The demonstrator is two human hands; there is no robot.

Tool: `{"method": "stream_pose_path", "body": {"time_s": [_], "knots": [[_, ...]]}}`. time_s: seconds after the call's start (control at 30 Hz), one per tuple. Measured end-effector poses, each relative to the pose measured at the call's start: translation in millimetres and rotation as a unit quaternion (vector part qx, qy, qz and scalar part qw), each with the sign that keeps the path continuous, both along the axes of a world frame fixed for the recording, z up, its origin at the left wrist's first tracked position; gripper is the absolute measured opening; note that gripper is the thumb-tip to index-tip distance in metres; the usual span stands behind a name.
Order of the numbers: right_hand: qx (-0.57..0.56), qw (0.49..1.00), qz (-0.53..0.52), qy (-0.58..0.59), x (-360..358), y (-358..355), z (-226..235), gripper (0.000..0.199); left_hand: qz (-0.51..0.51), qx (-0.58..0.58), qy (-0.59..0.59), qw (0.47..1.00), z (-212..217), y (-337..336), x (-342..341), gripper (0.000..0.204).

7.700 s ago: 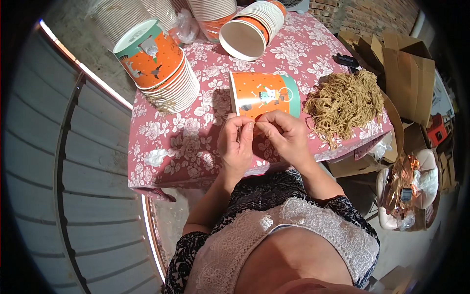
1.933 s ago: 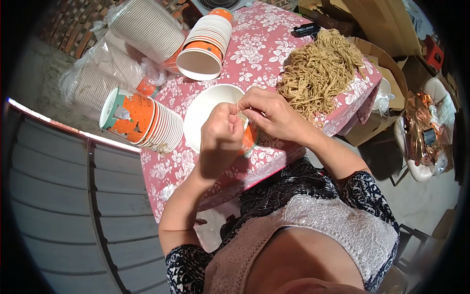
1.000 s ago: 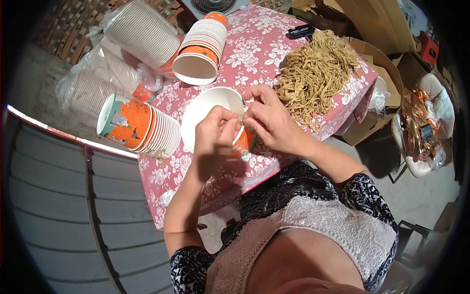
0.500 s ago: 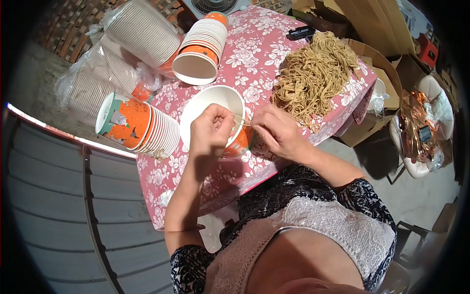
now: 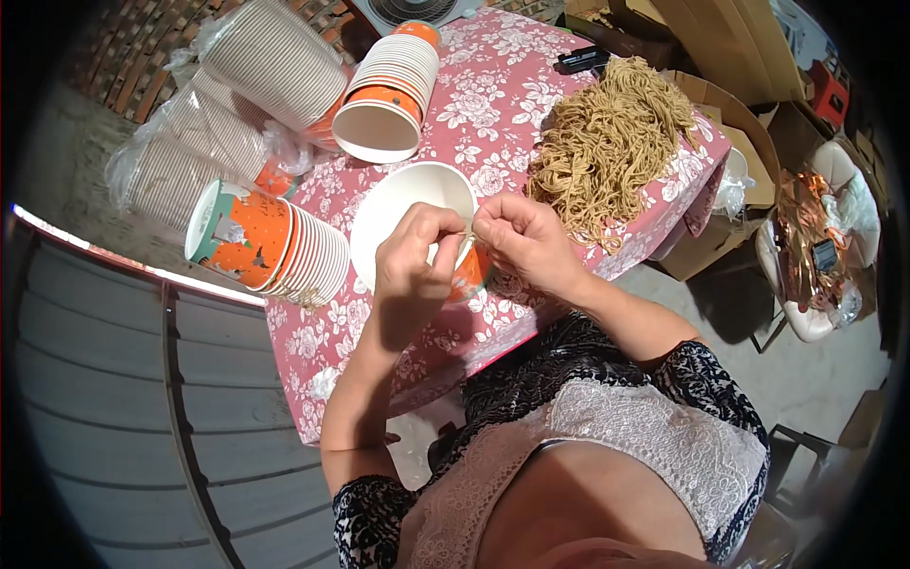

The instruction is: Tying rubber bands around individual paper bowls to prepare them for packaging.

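Both hands meet over the right rim of a paper bucket [image 5: 398, 204], white inside and orange outside, tipped with its mouth facing up and left. My left hand [image 5: 415, 254] is closed in a pinch on a short piece of tan cord [image 5: 468, 234]. From the other side my right hand [image 5: 524, 239] pinches the same cord, its fingertips almost touching the left ones. Most of the cord is hidden by the fingers. A heap of loose tan cords [image 5: 611, 142] lies on the table beyond my right hand.
A pink flowered cloth covers the table [image 5: 474, 104]. Nested orange-and-white buckets [image 5: 270, 247] lie at the left, with another stack [image 5: 389, 100] behind. Plastic-wrapped stacks [image 5: 218, 123] stand far left. A black device [image 5: 580, 61] lies beside the cords; cardboard boxes [image 5: 730, 123] and a chair [image 5: 806, 313] are right.
My right hand has turned, and its fingertips have moved left to meet the left ones. The cord stretch showing between the hands is shorter. The left hand has shifted slightly right.
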State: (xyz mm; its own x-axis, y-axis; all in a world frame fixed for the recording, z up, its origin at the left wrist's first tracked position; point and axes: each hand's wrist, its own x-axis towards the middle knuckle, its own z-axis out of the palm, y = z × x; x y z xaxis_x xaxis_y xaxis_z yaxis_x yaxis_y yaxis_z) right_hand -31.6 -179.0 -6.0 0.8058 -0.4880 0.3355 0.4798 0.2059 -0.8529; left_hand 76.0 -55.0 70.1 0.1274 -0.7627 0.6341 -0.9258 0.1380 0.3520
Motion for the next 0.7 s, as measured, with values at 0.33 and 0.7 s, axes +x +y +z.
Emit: {"method": "stream_pose_path", "body": {"time_s": [0.33,0.7], "knots": [[0.039,0.997,0.057,0.021,-2.3,1.7,5.0,0.015,0.046,0.049,0.09,0.994,-0.2,1.7,2.2,0.007],[0.084,0.993,0.077,0.015,-0.1,2.4,2.1,0.016,0.008,0.09,0.155,0.984,-0.3,0.2,4.4,0.007]]}}
